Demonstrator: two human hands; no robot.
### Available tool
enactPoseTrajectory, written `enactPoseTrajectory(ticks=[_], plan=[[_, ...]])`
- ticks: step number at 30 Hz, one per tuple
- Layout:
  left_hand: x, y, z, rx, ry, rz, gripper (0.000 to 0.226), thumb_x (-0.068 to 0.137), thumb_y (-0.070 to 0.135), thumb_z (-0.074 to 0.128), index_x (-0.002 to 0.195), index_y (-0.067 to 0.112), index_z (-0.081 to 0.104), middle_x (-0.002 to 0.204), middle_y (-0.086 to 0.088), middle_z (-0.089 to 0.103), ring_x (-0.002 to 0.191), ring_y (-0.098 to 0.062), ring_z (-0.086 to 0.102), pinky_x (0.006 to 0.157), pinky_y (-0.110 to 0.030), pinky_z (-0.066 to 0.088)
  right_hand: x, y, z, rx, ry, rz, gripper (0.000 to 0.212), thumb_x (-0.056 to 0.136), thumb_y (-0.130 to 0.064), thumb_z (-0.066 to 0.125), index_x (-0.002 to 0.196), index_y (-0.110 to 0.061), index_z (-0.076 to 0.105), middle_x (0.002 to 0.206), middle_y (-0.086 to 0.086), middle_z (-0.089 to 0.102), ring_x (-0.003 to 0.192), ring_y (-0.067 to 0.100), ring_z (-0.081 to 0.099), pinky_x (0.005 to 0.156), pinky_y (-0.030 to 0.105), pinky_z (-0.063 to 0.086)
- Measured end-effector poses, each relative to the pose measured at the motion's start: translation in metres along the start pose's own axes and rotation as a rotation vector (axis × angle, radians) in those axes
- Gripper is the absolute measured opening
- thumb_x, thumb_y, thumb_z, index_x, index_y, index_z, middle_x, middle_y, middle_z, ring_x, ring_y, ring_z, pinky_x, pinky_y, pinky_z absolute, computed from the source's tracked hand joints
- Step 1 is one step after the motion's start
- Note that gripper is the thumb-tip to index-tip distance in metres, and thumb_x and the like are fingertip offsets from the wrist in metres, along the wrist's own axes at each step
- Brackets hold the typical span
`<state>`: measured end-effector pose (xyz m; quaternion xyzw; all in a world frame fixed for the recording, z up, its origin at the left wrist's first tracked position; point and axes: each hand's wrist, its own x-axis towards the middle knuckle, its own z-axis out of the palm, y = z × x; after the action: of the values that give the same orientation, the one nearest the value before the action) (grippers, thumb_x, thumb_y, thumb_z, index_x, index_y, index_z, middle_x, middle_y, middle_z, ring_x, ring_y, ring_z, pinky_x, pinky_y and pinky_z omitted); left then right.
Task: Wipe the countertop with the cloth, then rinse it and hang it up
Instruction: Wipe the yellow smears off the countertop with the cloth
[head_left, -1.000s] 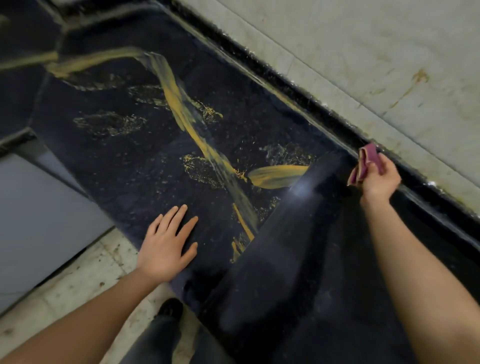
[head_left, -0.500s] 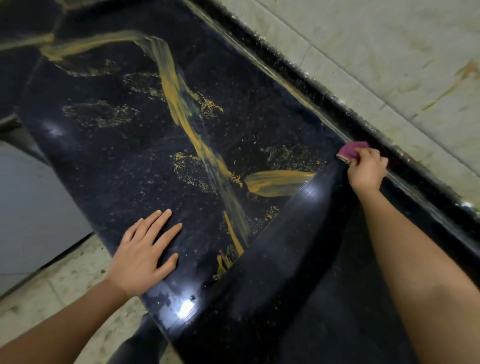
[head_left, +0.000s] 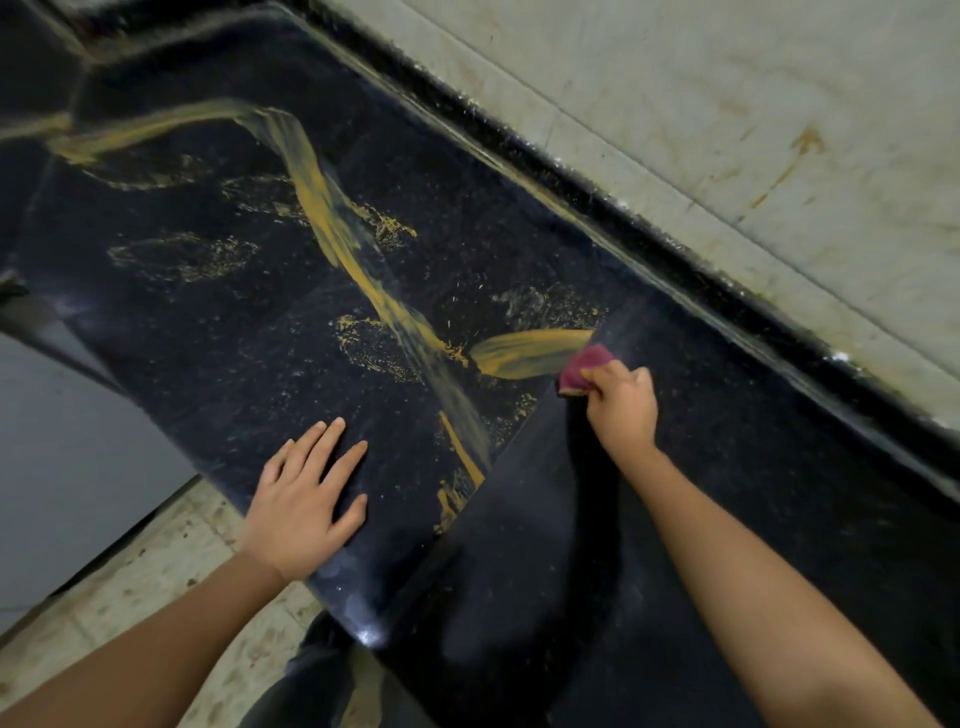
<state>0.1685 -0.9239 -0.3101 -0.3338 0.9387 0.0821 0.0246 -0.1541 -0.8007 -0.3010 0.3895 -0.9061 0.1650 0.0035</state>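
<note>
A person's right hand (head_left: 621, 400) curls round a folded magenta cloth (head_left: 584, 366), pressed to the black countertop (head_left: 208, 322) at the right tip of a short yellow smear (head_left: 524, 353) whose length runs leftward from the hand. Left of the smear, nearer the front edge, the left hand (head_left: 306, 499) lies flat, fingers straight; soiled stone lies open beyond

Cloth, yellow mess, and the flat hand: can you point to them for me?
cloth (head_left: 584, 365), head view, on the pink fold that shows.
yellow smear (head_left: 524, 353), head view, middle of the streak right beside the cloth.
left hand (head_left: 304, 506), head view, on the back of the hand.
</note>
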Motion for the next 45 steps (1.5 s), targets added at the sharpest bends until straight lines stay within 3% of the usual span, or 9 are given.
enactPoseTrajectory(ticks=[4,12,20,22,25,28,36,43,45], plan=[[0.001,-0.001,0.000,0.016,0.011,0.003,0.059,0.086,0.048,0.029,0.122,0.013,0.060,0.133,-0.016,0.051,0.125,-0.027,0.035,0.100,-0.039,0.021,-0.069,-0.034,0.005,0.034,0.157,-0.135,0.029,0.067,-0.004,0.048,0.073,-0.015,0.074,0.072,-0.004,0.069,0.054,0.030,0.049,0.044,0.029,0.044],[-0.002,0.000,0.000,-0.016,-0.021,0.006,0.059,0.082,0.045,0.030,0.120,0.012,0.061,0.130,-0.017,0.054,0.119,-0.034,0.051,0.093,-0.050,0.043,-0.206,-0.110,0.015,0.036,0.160,-0.214,0.031,0.068,-0.010,0.047,0.075,-0.022,0.075,0.079,-0.011,0.070,0.068,0.012,0.031,0.055,0.021,0.034],[-0.005,-0.002,0.000,-0.035,0.006,0.060,0.054,0.093,0.042,0.039,0.139,0.014,0.040,0.149,-0.015,0.029,0.138,-0.031,0.025,0.109,-0.049,0.022,-0.290,-0.160,0.017,0.111,-0.028,-0.162,0.030,0.058,-0.012,0.069,0.084,-0.027,0.072,0.085,-0.013,0.069,0.070,0.007,0.036,0.062,0.019,0.036],[-0.004,-0.004,0.001,-0.038,-0.033,0.083,0.056,0.095,0.043,0.035,0.144,0.017,0.028,0.154,-0.012,0.017,0.142,-0.028,0.013,0.112,-0.045,0.013,-0.294,-0.178,0.002,0.332,-0.087,-0.001,0.023,0.071,-0.011,0.058,0.085,-0.023,0.073,0.081,-0.013,0.070,0.071,0.001,0.047,0.063,0.011,0.038],[-0.005,-0.004,0.000,-0.065,-0.014,0.093,0.057,0.095,0.043,0.033,0.146,0.018,0.025,0.155,-0.012,0.014,0.143,-0.027,0.009,0.113,-0.044,0.010,-0.274,-0.192,-0.026,1.160,-0.175,0.733,0.021,0.083,0.005,0.055,0.081,-0.009,0.070,0.058,-0.009,0.067,0.050,-0.002,0.055,0.051,0.013,0.042],[-0.006,-0.004,-0.003,-0.061,-0.033,0.101,0.057,0.096,0.044,0.029,0.147,0.019,0.020,0.155,-0.011,0.010,0.143,-0.026,0.005,0.113,-0.043,0.008,-0.244,-0.161,-0.038,1.482,0.063,1.064,0.022,0.083,0.008,0.051,0.077,-0.010,0.063,0.056,-0.002,0.066,0.045,0.009,0.057,0.050,0.021,0.044],[-0.005,-0.003,-0.004,-0.057,-0.063,0.091,0.058,0.096,0.045,0.025,0.148,0.020,0.014,0.156,-0.010,0.005,0.143,-0.026,0.002,0.114,-0.043,0.006,-0.231,-0.101,-0.026,0.392,0.237,0.947,0.014,0.086,-0.004,0.057,0.096,-0.003,0.067,0.095,0.017,0.067,0.091,0.030,0.061,0.073,0.028,0.040],[-0.005,-0.003,-0.004,-0.021,-0.071,0.074,0.059,0.096,0.045,0.029,0.147,0.020,0.017,0.156,-0.010,0.008,0.143,-0.026,0.005,0.114,-0.042,0.007,-0.250,-0.109,-0.008,-0.260,0.123,0.132,0.034,0.045,0.014,0.078,0.073,0.001,0.065,0.080,0.015,0.067,0.059,0.031,0.055,0.043,0.028,0.045],[-0.004,-0.002,-0.003,-0.025,-0.054,0.061,0.057,0.094,0.042,0.039,0.144,0.017,0.029,0.153,-0.013,0.019,0.142,-0.028,0.016,0.112,-0.046,0.015,-0.239,-0.099,-0.012,-0.291,0.087,0.047,0.015,0.057,0.006,0.068,0.069,-0.002,0.063,0.074,0.011,0.066,0.056,0.029,0.054,0.042,0.027,0.041]])
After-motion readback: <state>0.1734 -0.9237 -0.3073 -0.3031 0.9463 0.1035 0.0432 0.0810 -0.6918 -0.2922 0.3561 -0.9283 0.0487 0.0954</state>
